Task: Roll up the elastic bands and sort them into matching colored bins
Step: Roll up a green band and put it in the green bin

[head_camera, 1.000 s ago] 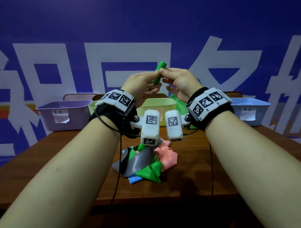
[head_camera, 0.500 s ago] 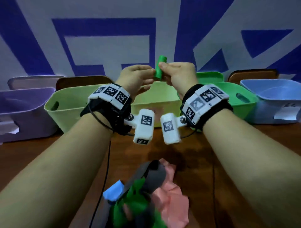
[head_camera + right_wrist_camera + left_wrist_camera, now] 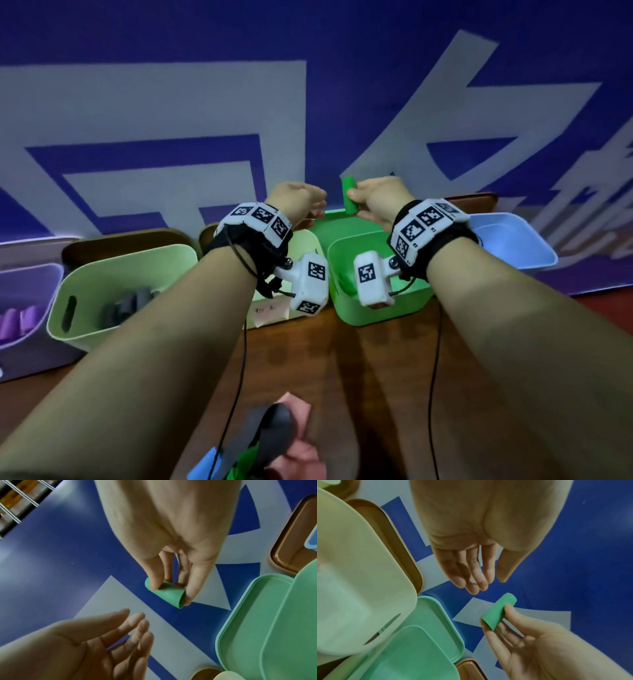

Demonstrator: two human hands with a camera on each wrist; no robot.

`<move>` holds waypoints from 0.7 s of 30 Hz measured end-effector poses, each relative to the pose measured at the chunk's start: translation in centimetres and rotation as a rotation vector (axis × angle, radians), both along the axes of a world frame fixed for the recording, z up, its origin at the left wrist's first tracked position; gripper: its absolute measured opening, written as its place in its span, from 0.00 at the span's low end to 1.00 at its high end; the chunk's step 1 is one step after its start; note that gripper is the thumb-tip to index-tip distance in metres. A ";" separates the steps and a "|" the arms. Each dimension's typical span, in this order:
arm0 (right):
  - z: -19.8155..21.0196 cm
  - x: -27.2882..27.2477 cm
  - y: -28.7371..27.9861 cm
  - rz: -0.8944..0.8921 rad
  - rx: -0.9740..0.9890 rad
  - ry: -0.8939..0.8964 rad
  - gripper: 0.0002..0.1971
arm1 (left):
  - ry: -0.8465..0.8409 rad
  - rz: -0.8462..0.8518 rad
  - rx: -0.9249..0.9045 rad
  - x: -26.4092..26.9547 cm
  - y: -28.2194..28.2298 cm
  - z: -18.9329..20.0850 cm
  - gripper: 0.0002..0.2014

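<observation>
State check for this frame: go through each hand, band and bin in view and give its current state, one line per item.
Right hand: pinches the green roll.
Left hand: fingers straight, holds nothing.
Green roll: rolled up, held above the green bin.
Green bin: lid off.
Pale green bin: holds grey rolls.
Purple bin: holds purple rolls.
Loose bands: unrolled, heaped on table.

We see the right hand pinching a rolled green band above the far rim of the green bin, the left hand just left of the roll, holding nothing we can see, and 1 pale green bin left of the green one.
</observation>
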State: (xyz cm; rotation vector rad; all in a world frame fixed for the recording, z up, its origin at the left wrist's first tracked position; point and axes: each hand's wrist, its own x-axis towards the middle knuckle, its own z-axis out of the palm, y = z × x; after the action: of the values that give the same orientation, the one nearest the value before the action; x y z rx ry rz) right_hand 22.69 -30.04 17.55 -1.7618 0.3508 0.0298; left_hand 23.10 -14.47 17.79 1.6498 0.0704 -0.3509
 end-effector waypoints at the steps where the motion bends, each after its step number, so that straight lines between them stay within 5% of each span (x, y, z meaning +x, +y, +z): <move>1: 0.1 0.2 -0.6 0.001 -0.011 0.022 0.18 | 0.013 -0.001 0.015 0.4 -0.6 -0.1 0.05; 8: -1.8 2.7 -4.3 0.018 -0.097 0.149 0.16 | 0.108 0.078 0.104 3.6 -3.6 -1.8 0.08; 10: -3.3 3.5 -5.0 0.001 -0.190 0.156 0.09 | 0.135 0.117 0.115 4.7 -4.0 -2.7 0.09; 13: -5.2 4.6 -6.0 0.121 -0.361 0.188 0.12 | 0.162 0.167 0.139 6.2 -4.4 -4.1 0.09; 21: -10.3 6.9 -6.7 0.388 -0.382 0.514 0.10 | 0.259 0.155 0.185 8.5 -3.8 -8.3 0.06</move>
State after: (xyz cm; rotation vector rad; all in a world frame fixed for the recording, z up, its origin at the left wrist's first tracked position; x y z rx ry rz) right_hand 29.64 -36.75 7.27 -2.1699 0.3945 0.7450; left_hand 31.59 -18.30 9.50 1.7603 0.4344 -0.4486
